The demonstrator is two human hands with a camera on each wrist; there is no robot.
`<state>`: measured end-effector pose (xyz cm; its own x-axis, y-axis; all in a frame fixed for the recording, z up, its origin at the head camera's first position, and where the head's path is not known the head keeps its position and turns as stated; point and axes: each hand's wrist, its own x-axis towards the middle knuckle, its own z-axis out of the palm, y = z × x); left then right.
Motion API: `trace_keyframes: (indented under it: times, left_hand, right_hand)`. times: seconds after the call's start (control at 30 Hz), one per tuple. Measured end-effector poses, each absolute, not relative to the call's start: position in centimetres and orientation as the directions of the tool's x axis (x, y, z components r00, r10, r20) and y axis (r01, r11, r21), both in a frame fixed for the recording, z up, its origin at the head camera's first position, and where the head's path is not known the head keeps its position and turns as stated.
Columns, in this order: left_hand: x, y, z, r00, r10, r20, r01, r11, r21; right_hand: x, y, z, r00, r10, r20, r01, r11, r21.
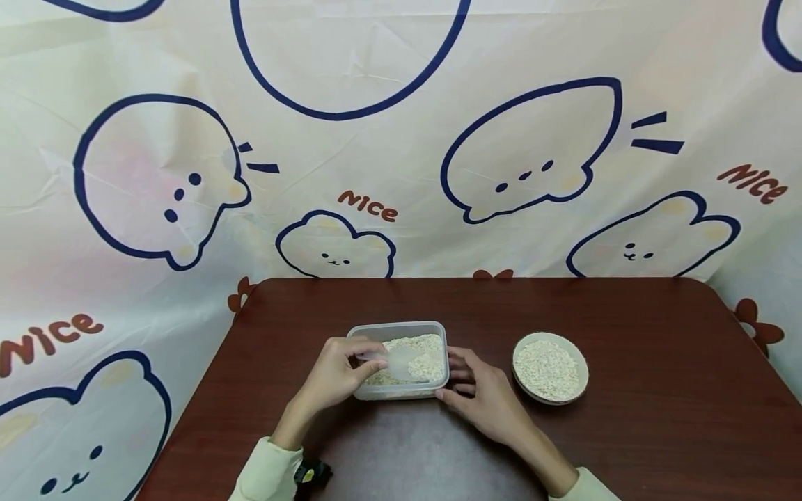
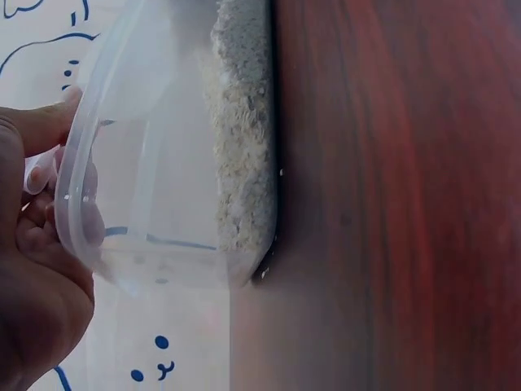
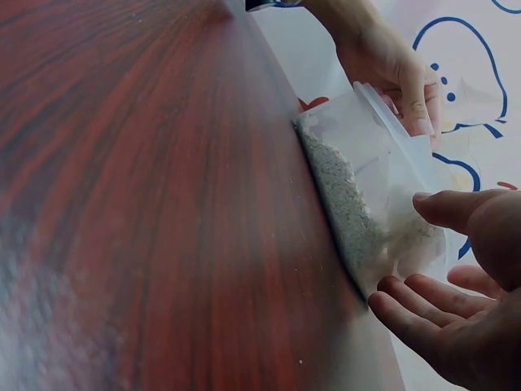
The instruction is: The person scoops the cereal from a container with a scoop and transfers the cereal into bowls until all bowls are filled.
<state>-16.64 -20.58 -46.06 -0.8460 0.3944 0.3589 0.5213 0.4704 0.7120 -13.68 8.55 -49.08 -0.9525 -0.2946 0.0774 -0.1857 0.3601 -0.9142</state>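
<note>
A clear plastic box (image 1: 401, 394) part-filled with pale oat flakes (image 1: 428, 342) stands on the table. Over its left rim, my left hand (image 1: 341, 369) pinches the handle of a translucent scoop (image 1: 401, 363), whose bowl lies among the flakes. From the left wrist view, the hand (image 2: 41, 269) appears beside the box's rim, with part of the scoop handle (image 2: 39, 175) between thumb and fingers. My right hand (image 1: 482, 396) is at the box's right end, its fingers fairly straight. The right wrist view shows its thumb and fingertips (image 3: 391, 297) right at the box wall.
A round white bowl (image 1: 550, 369) full of oat flakes stands right of my right hand. The dark red-brown table (image 1: 658, 417) extends around both, with a cartoon-printed cloth (image 1: 426, 153) behind it. Small crumbs (image 2: 265, 274) lie beside the box.
</note>
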Motion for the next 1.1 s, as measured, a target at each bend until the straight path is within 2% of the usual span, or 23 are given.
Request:
trace_keyframes:
  times: [0.63,1.1]
  left_hand:
    - [-16.3,-23.0,-45.6,-0.833,0.271,0.483,0.554,0.413,0.723]
    - [-16.5,-23.4,-44.2,-0.83,0.219,0.512,0.557,0.369,0.744]
  right_hand:
    - [-13.5,8.9,-48.3,-0.947,-0.313,0.073,-0.193,0.373,-0.908]
    - [-13.2,9.8,-47.0,-0.943,-0.32,0.093,-0.212,0.358,-0.909]
